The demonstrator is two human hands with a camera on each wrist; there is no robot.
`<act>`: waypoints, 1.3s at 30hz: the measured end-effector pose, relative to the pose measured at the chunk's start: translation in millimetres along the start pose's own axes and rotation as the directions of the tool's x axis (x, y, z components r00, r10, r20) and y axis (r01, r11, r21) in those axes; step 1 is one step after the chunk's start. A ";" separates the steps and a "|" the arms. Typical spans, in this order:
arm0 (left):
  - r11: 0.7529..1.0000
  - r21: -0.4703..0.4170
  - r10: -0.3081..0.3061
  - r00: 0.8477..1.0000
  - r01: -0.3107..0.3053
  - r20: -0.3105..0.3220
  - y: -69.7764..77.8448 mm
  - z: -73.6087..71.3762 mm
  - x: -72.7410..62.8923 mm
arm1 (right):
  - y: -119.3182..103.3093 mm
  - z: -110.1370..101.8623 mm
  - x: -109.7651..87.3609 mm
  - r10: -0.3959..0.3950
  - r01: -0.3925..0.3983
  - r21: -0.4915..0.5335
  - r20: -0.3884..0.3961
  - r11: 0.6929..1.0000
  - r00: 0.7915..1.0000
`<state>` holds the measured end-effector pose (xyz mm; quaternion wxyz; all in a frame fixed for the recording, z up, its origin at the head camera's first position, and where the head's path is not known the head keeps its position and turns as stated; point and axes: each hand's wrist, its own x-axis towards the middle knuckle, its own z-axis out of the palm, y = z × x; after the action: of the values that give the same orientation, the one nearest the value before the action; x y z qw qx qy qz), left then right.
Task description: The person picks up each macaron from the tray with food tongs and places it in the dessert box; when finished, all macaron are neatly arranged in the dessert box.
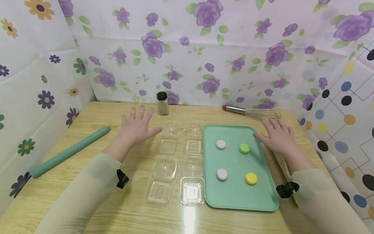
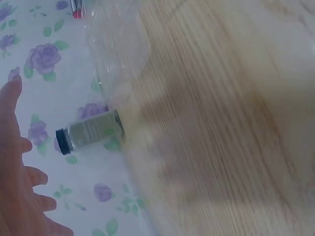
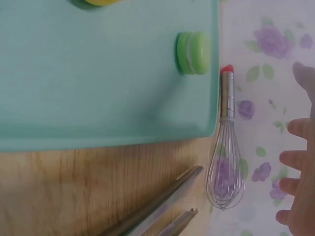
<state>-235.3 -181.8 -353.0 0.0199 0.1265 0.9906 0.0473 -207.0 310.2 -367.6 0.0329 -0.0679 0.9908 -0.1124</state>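
Hovering well apart, fingers spread, the left hand (image 1: 135, 129) and the right hand (image 1: 279, 138) are held over the wooden counter (image 1: 122, 213). Between them, open clear plastic boxes (image 1: 193, 191) are lined up beside a mint-green rectangular tray (image 1: 233, 195) dotted with four round macarons (image 1: 244, 148). Near the right, metal tongs (image 3: 162, 200) and a wire whisk (image 1: 248, 111) are spotted; near the left, a black-capped clear jar (image 1: 163, 105) and a long teal rod (image 1: 71, 151).

wooden table (image 1: 130, 214) | teal rod (image 1: 70, 152) | jar (image 1: 163, 107) | containers (image 1: 192, 191) | tray (image 1: 233, 196) | whisk (image 1: 246, 111) | probably tongs (image 3: 160, 200)
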 end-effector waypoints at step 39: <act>0.828 -0.301 0.514 0.854 -0.472 0.075 82.4 49.9 -76.3 | 61.6 46.7 -53.7 0.070 -0.052 0.223 -0.074 0.974 0.995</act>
<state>-138.4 -117.2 -392.4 0.1002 0.3779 0.9033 0.1764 -158.0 367.2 -424.4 0.0034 -0.0288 0.9743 -0.2232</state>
